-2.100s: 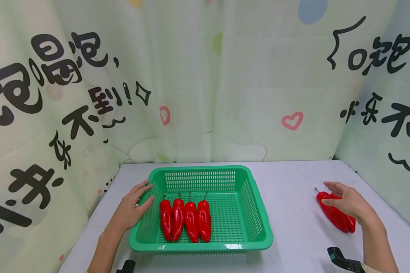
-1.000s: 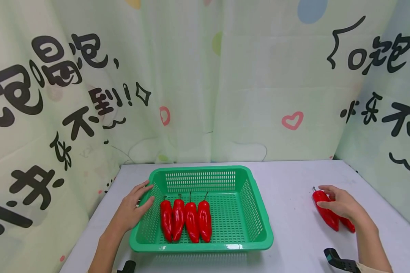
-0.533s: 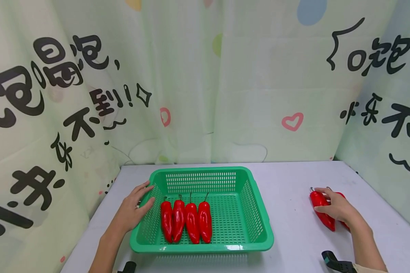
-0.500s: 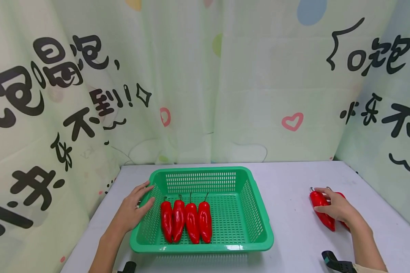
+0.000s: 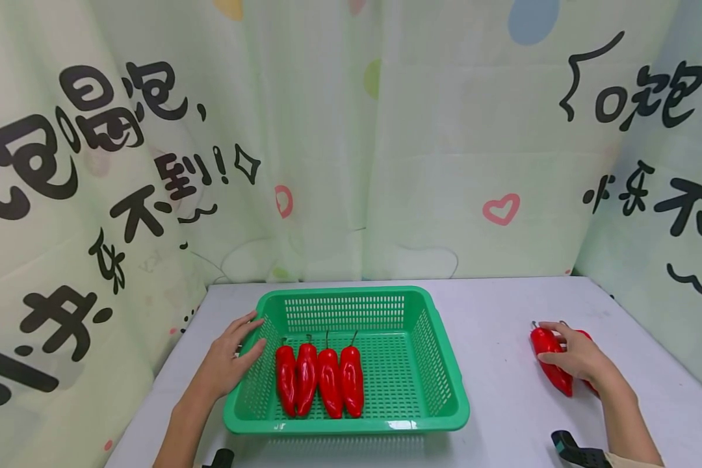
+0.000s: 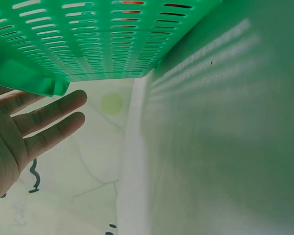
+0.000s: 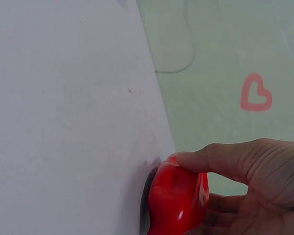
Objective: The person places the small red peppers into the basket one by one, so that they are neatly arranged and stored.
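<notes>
My right hand pinches a glossy red chili pepper at the right of the table, thumb on its near-left side. In the right wrist view the thumb lies on the pepper and the other fingers are partly hidden behind it. A second red pepper lies beside it, mostly covered by the hand. My left hand rests at the left rim of a green plastic basket, thumb over the edge. Its fingers stretch out straight past the basket in the left wrist view.
Several red peppers lie side by side in the basket's left half, stems pointing away. The white table ends at a printed curtain behind and on both sides.
My right hand has moved left and closed in on the front pepper, which has shifted slightly left, away from the second one. The left hand and basket have stayed in place.
</notes>
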A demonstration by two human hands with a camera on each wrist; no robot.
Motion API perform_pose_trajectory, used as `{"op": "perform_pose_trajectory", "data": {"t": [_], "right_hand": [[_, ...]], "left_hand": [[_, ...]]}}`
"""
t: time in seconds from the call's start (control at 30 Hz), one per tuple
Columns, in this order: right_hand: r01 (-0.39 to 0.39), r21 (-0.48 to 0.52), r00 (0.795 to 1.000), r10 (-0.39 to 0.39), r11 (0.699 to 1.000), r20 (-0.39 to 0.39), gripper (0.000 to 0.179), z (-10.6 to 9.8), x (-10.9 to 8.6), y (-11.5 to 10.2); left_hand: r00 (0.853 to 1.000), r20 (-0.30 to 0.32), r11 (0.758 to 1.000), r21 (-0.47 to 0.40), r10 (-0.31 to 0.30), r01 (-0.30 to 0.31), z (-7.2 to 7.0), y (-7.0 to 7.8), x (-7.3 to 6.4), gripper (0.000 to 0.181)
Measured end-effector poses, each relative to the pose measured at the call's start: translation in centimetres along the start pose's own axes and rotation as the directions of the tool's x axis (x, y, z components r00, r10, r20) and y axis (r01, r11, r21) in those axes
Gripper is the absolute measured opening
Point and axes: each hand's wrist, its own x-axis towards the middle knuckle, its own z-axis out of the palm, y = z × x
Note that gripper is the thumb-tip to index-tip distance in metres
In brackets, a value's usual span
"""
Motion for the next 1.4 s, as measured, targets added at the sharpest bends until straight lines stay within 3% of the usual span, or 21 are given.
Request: {"op": "perform_pose_trajectory", "data": {"t": [0.67,0.9,1.4], "right_hand": [[0.090,0.025,0.992,-0.088,0.996,-0.090,0.093,-0.8,-1.6,-3.6],[0.169,-0.007,0.976,-0.169,0.986,-0.139,0.094,-0.7,-2.3,-5.5],[0.251,-0.001,0.953,-0.248,0.968,-0.176,0.093,0.5,-3.4,-8.7]], "left_hand": [[1.000,-0.005,1.000,-0.005,0.010,-0.010,0.0,0.1,0.0,0.047],[1.000,-0.008,1.000,-0.007,0.009,-0.009,0.0,0.2,0.0,0.048],[1.000,-0.008,1.000,-0.007,0.000,0.000,-0.1,0.3,0.0,0.048]]}}
